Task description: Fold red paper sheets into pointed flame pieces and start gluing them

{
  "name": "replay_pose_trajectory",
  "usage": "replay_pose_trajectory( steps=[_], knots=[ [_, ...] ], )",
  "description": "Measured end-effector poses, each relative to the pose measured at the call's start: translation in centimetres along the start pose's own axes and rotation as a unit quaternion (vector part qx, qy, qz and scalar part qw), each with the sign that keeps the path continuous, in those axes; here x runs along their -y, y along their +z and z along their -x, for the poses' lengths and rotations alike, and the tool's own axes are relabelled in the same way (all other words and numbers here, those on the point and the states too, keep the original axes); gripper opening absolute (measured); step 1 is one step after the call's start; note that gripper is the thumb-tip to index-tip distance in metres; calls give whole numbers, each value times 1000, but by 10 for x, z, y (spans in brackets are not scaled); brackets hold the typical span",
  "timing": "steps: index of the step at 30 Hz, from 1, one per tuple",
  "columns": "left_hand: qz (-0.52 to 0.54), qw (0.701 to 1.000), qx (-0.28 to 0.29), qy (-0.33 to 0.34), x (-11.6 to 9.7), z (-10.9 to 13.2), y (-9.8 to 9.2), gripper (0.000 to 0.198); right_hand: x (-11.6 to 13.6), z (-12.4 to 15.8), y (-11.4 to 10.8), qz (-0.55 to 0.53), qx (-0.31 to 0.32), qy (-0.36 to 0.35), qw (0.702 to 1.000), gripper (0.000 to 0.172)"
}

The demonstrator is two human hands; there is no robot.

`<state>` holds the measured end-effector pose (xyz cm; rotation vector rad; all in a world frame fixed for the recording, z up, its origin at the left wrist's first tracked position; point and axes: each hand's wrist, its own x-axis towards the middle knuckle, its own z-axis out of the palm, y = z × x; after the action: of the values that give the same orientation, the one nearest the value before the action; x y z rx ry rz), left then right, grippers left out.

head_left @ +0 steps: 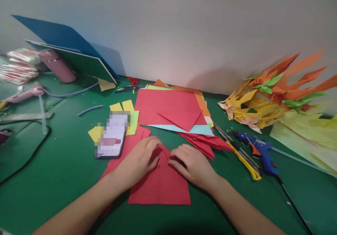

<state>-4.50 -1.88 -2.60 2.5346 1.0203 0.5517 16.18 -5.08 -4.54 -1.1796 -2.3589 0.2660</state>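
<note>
A red sheet of paper (pixel 160 187) lies on the green table (pixel 60 178) right in front of me. My left hand (pixel 140 161) presses down on its upper left part with the fingers curled over a fold. My right hand (pixel 191 164) rests on the upper right part, its fingertips pinching the paper's folded edge. Both hands meet near the crease at the sheet's top. Behind them lies a stack of coloured sheets (pixel 171 108) with a red one on top, and several folded red pieces (pixel 204 142) lie beside it.
A phone (pixel 112 136) lies on yellow paper scraps left of my hands. A yellow utility knife (pixel 243 156) and a blue glue gun (pixel 259 150) lie to the right. Paper flowers (pixel 265 98) are piled at the far right. A pink glue gun (pixel 23 94), bottle and boards stand at the back left.
</note>
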Motion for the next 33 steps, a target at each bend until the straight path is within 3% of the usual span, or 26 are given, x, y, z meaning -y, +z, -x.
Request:
replay_pose_trajectory(
  steps=[8,13,20,25,29,33],
  knots=[
    [6,1000,25,-1,2,2,-2,23,6,-4,4,84,30,-1,996,29],
    [-4,998,58,-3,3,4,-5,50,11,-6,8,133,57,18,989,35],
    [-5,999,45,-5,12,1,-7,16,19,-6,9,187,78,37,978,43],
    [-36,998,47,37,12,-2,-9,20,23,-7,10,209,90,52,972,50],
    [-72,995,47,45,11,-2,-8,24,20,-5,14,163,53,66,983,44],
    [-89,992,64,65,10,-1,-7,37,14,-2,14,81,10,85,993,27]
  ],
)
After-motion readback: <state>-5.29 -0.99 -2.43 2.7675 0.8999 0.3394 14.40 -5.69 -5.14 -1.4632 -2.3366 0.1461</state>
